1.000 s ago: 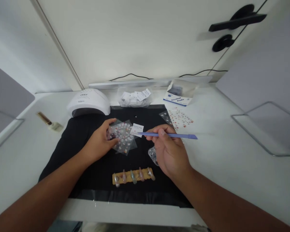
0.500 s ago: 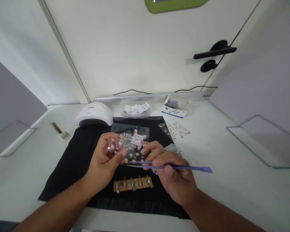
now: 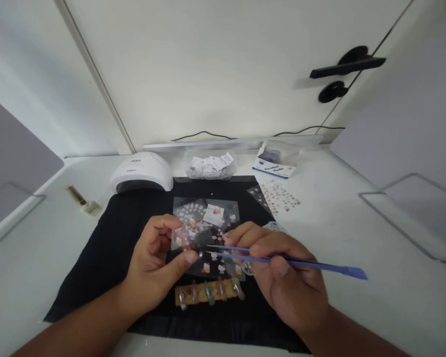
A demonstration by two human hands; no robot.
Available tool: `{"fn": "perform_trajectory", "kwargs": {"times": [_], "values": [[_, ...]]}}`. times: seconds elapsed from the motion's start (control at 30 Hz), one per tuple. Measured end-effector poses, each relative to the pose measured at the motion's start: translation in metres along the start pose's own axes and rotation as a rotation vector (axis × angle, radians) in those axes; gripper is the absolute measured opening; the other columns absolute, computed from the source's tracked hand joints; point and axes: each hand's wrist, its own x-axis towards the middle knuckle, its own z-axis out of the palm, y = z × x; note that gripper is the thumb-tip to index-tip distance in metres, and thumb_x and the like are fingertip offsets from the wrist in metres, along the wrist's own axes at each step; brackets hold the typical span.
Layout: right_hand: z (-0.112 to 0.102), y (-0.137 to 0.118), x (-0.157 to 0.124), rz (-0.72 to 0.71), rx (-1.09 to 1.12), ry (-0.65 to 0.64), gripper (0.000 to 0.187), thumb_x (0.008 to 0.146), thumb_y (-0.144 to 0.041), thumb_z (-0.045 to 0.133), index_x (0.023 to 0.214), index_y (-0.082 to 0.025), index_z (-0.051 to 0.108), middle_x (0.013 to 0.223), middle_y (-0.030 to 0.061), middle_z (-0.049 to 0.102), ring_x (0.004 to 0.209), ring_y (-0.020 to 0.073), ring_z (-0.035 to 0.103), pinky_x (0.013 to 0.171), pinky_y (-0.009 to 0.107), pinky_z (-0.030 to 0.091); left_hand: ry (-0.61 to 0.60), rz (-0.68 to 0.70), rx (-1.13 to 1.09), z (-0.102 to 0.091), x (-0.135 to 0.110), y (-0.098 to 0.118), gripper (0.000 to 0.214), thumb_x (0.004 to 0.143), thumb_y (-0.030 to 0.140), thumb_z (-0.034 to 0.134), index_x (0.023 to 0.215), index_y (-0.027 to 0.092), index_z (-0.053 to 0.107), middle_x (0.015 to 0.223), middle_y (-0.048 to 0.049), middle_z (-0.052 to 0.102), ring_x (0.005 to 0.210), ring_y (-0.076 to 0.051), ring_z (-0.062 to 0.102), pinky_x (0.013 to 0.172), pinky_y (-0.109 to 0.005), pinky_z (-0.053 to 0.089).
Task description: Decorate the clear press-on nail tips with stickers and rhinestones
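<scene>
My left hand (image 3: 152,263) pinches the left edge of a clear sticker sheet (image 3: 232,267) printed with small white and red cartoon figures. The thumb lies on top, and the other fingers show faintly through the plastic. A small white square (image 3: 213,214) rests on the sheet's upper part. In my right hand (image 3: 286,272) is a pair of purple tweezers (image 3: 312,264), its two tips slightly apart over the sheet near my left thumb. Whether the tips carry anything is too small to tell. Just below is a tan strip (image 3: 223,290) bearing several glittery nail tips.
A black mat (image 3: 107,258) covers the middle of the white table (image 3: 357,223). Behind stand a white nail lamp (image 3: 143,166), a clear box of white packets (image 3: 210,166) and an alcohol pads box (image 3: 275,166). A polish bottle (image 3: 83,201) lies left, more sticker sheets (image 3: 280,198) right.
The tweezers have drawn back to the right from my left thumb, and their tips now show apart. More of the sheet's lower part is visible. The view has shifted slightly.
</scene>
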Motion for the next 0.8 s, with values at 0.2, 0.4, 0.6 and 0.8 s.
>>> {"fn": "perform_trajectory", "kwargs": {"times": [0.2,0.4,0.6,0.8], "values": [[-0.0005,0.0008,0.0012,-0.001,-0.023,-0.005,0.019,0.095,-0.035,0.062,0.098,-0.027,0.079,0.078,0.006,0.075,0.082,0.0245,0.07,0.076,0.043,0.059,-0.043,0.005,-0.06,-0.0042,-0.0011,0.0021,0.03,0.089,0.025,0.072,0.113,0.028,0.055,0.091,0.0,0.059,0.071,-0.011,0.06,0.06,-0.019,0.055],[0.0005,0.0017,0.0021,-0.018,-0.011,-0.008,0.02,0.096,-0.032,0.061,0.098,-0.023,0.078,0.079,0.0064,0.075,0.084,0.0236,0.07,0.078,0.041,0.059,-0.043,0.017,-0.072,-0.0085,0.002,0.0027,0.033,0.086,0.017,0.074,0.115,0.028,0.064,0.095,-0.0004,0.062,0.08,-0.011,0.062,0.073,-0.019,0.055],[-0.0017,0.0027,0.0007,-0.045,-0.035,-0.041,0.021,0.097,-0.033,0.059,0.101,-0.023,0.077,0.08,0.0061,0.074,0.084,0.0236,0.069,0.078,0.042,0.057,-0.016,-0.011,-0.051,-0.0098,0.0033,0.003,0.032,0.083,0.026,0.078,0.113,0.02,0.068,0.091,-0.0051,0.066,0.082,-0.017,0.064,0.075,-0.026,0.055],[-0.0021,0.0035,-0.0027,-0.095,-0.067,-0.068,0.021,0.098,-0.031,0.057,0.103,-0.022,0.076,0.082,0.0066,0.073,0.086,0.0242,0.068,0.079,0.043,0.056,-0.047,-0.037,-0.038,-0.0097,0.0056,0.0048,0.037,0.077,0.036,0.082,0.108,0.018,0.069,0.089,-0.0067,0.066,0.085,-0.021,0.064,0.078,-0.031,0.054]]}}
